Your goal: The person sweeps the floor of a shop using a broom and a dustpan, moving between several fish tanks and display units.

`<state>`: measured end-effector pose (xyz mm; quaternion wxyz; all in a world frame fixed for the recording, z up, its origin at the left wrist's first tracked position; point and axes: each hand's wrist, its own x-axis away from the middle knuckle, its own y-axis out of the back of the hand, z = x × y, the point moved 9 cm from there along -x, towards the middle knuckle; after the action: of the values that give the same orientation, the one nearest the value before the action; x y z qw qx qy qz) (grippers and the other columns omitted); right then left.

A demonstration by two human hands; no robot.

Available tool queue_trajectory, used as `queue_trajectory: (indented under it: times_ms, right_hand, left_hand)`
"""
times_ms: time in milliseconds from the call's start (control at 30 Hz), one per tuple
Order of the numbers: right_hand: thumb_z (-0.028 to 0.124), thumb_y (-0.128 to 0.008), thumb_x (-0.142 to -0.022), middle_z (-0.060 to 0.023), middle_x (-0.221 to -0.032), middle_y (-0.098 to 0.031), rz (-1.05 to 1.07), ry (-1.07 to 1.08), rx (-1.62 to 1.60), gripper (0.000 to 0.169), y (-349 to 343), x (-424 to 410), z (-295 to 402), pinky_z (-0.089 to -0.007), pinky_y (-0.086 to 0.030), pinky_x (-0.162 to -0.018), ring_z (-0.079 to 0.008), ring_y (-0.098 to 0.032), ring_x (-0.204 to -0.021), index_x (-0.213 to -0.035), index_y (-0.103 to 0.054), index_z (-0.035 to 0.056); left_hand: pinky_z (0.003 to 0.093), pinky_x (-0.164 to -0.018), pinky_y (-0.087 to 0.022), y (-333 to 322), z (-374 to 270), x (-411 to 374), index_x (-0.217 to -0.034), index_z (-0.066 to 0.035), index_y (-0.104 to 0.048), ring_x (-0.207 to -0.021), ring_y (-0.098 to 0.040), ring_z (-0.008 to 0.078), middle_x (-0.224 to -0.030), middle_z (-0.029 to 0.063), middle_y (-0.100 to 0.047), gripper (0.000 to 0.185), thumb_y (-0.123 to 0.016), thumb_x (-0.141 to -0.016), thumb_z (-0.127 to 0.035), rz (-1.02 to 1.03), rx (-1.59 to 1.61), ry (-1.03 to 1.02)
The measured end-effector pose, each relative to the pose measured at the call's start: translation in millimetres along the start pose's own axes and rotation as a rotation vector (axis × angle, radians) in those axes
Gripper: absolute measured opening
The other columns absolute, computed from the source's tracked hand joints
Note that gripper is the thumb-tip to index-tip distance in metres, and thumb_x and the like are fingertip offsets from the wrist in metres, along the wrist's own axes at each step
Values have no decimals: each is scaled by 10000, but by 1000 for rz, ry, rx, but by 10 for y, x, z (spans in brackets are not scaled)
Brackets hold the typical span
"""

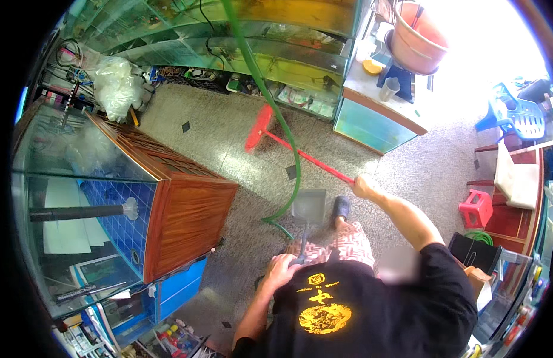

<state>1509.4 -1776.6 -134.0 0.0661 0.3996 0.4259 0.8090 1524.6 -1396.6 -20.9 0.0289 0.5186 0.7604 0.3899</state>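
My right hand (pixel 364 187) grips the red handle of a broom (pixel 323 165) at arm's length. The red broom head (pixel 259 128) is on the speckled floor (pixel 213 152), out in front near the row of tanks. Close to my body, my left hand (pixel 281 269) holds the handle of a long-handled grey dustpan (pixel 308 206). The pan lies ahead of my legs, beside a dark clog (pixel 342 208) on my foot. A green hose (pixel 276 107) hangs down from above, passes in front of the broom and curls near the pan.
Glass tanks (pixel 298 49) line the far side. A wooden cabinet (pixel 193 223) with a glass tank stands at left. Plastic bags (pixel 117 85) are piled beyond it. At right are a counter (pixel 379 94) with a pink tub (pixel 417 42), a blue chair (pixel 511 114) and a red stool (pixel 476 208).
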Motion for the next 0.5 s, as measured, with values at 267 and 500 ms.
queue_trajectory:
  times_ms: [267,500]
  right_hand:
    - [201,-552,-813,-200,-921,-677,111,439,355,234,608,-1745,1183,-430,-546,-746,-350,-667,-871,-869,-714,41]
    - [197,-579,-769,-152,-885,-694,26,489,306,210,414,-3075,2114,-415,-548,-689,-298,-682,-816,-850,-716,60]
  left_hand:
    - [444,-811,-459,-6,-399,-731,-984,-36,-635,-909,-601,361,-957,180,-642,291,-661,-806,-265,-26,8,209]
    - [446,-764,-458,23,-207,-1157,-930,-46,-622,-877,-600,362,-911,161,-645,266,-697,-781,-253,-119,48,193]
